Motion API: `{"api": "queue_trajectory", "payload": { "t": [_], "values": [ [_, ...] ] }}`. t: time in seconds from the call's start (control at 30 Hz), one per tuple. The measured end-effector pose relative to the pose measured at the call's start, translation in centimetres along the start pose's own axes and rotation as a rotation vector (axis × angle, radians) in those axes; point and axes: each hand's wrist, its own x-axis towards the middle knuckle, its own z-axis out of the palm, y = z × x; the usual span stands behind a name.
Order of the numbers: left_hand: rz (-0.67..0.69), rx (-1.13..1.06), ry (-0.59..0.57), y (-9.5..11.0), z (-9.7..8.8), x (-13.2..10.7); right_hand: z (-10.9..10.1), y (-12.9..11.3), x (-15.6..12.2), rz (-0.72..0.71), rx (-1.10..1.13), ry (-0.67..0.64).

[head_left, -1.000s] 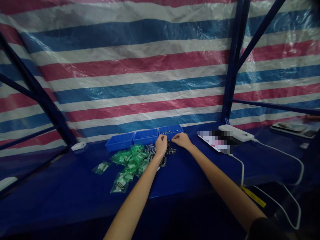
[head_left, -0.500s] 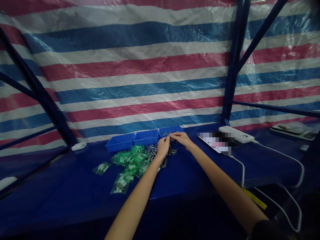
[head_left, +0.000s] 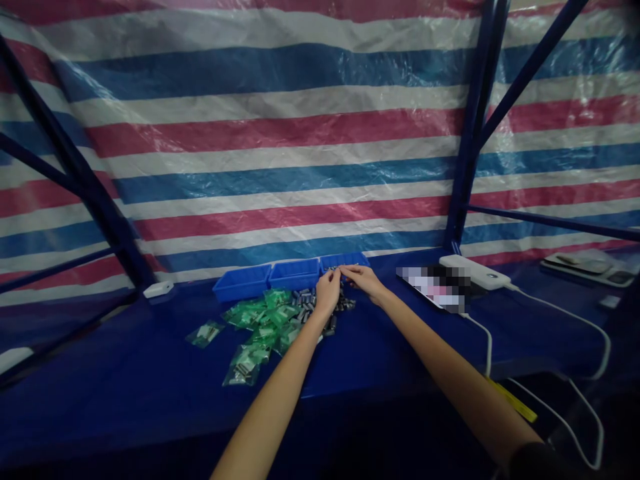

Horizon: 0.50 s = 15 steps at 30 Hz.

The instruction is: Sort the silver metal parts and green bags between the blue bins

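My left hand (head_left: 328, 292) and my right hand (head_left: 364, 280) meet fingertip to fingertip at the front of the right blue bin (head_left: 353, 258). Both are closed in a pinch; whatever sits between the fingers is too small to make out. Small metal pieces lie in that bin, partly hidden by my fingers. Below my hands spreads a pile of small dark and grey cylindrical parts (head_left: 344, 303), partly covered by my left hand. Left of it lies a heap of green-tinted clear plastic bags (head_left: 265, 317) with small parts inside.
Two more blue bins, the left one (head_left: 243, 283) and the middle one (head_left: 294, 272), adjoin the right bin. A single bag (head_left: 205, 333) lies left of the heap. A phone (head_left: 433, 288), a white power bank (head_left: 475, 272) and white cables (head_left: 487, 340) are at right. Blue rack posts (head_left: 465, 160) flank the table.
The view has shifted very slightly. My hands stay together at the right bin, with only a small shift of the fingers.
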Motion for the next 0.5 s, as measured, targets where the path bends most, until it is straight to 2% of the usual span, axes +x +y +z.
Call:
{"api": "queue_trajectory", "payload": {
  "t": [0.17, 0.3, 0.5],
  "values": [
    [-0.066, 0.045, 0.028, -0.4, -0.3, 0.3, -0.3, 0.6, 0.7, -0.055, -0.073, 0.052],
    [-0.129, 0.025, 0.09, -0.6, -0.5, 0.5, -0.9, 0.6, 0.8, -0.031, -0.134, 0.109],
    [-0.106, -0.044, 0.137, -0.4, -0.6, 0.7, -0.9, -0.1, 0.3, -0.141, -0.112, -0.021]
  ]
}}
